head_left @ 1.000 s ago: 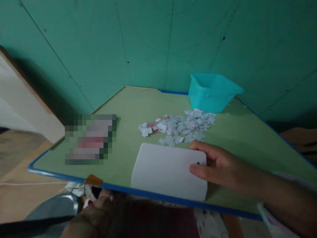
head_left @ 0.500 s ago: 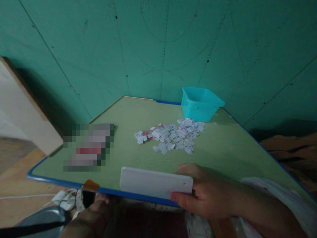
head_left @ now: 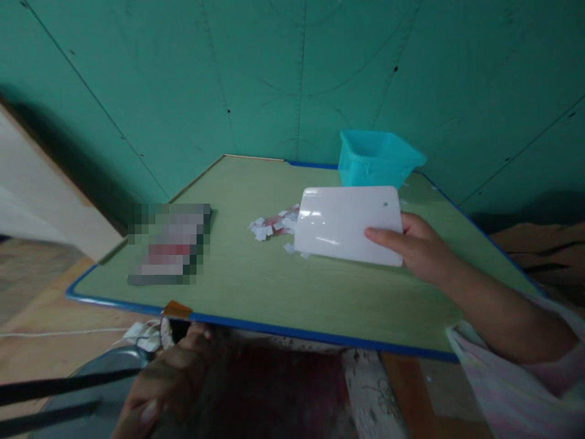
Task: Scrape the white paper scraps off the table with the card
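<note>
My right hand (head_left: 420, 244) grips one end of a thin, glossy white board (head_left: 342, 222) with rounded corners and a small hole. The thumb lies on its near face, and the other fingers are behind it. The board is raised above the table and tilted towards me, covering most of a pile of small white paper pieces (head_left: 262, 231). Some pieces show at its left edge, around a reddish patch. Low on the left, below the table edge, my left hand (head_left: 164, 381) is in shadow, fingers curled; what they hold, if anything, is hidden.
A turquoise plastic bin (head_left: 377, 164) stands at the table's back right, against the green wall (head_left: 183, 73). A blurred-out flat object (head_left: 171, 244) lies on the left of the blue-edged table (head_left: 256, 280). A pale panel (head_left: 50, 183) leans at far left.
My right hand has lifted the white board from the table's front edge, up and away from me to the right. Its broad face now shows, hiding much of the paper pile.
</note>
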Demonstrator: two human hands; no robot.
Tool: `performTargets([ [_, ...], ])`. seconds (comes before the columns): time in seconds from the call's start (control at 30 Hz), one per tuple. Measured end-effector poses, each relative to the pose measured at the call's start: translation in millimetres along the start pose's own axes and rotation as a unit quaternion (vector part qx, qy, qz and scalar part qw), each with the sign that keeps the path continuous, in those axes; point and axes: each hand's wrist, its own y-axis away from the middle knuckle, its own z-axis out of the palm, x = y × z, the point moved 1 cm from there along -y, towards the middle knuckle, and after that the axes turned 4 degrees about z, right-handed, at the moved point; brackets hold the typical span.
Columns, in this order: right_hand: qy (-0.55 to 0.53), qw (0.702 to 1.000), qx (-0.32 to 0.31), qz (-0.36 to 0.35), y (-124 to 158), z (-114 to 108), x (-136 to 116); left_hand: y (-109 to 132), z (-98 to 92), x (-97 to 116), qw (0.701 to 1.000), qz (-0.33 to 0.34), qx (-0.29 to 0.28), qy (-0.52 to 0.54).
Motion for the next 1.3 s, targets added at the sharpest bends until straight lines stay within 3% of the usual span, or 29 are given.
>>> performTargets([
  [0.23, 0.001, 0.998, -0.058, 0.032, 6.9, 6.1, -5.3, -23.3, 12.0, 9.9, 0.999, -0.029, -0.018, -0.004],
  [0.43, 0.037, 0.999, 0.007, 0.018, 5.9, 4.5, -4.8, -21.1, 15.5, 14.0, 0.999, -0.037, -0.019, 0.001],
  [0.6, 0.052, 0.998, -0.043, 0.021, 6.8, 9.9, -3.7, -19.5, 14.9, 13.5, 0.999, -0.041, -0.015, 0.005],
  [0.77, 0.049, 0.998, -0.004, 0.026, 7.7, 7.1, -3.7, -19.1, 15.8, 12.5, 0.999, -0.047, -0.012, 0.007],
  [0.87, 0.071, 0.997, -0.001, 0.021, 7.9, 8.4, -3.9, -15.8, 13.5, 10.1, 0.999, -0.051, -0.007, 0.012],
  [1.03, 0.057, 0.996, -0.064, 0.023, 12.1, 12.5, -7.3, -9.4, -1.2, 3.1, 0.999, -0.027, 0.025, 0.036],
  [1.2, 0.078, 0.997, -0.008, 0.009, 11.0, 10.2, -7.6, -11.6, -9.8, -2.1, 0.997, 0.05, -0.044, 0.032],
  [1.3, 0.094, 0.995, -0.019, -0.013, 9.6, 10.6, -5.8, -10.8, -10.5, -2.7, 0.999, 0.025, 0.01, 0.041],
])
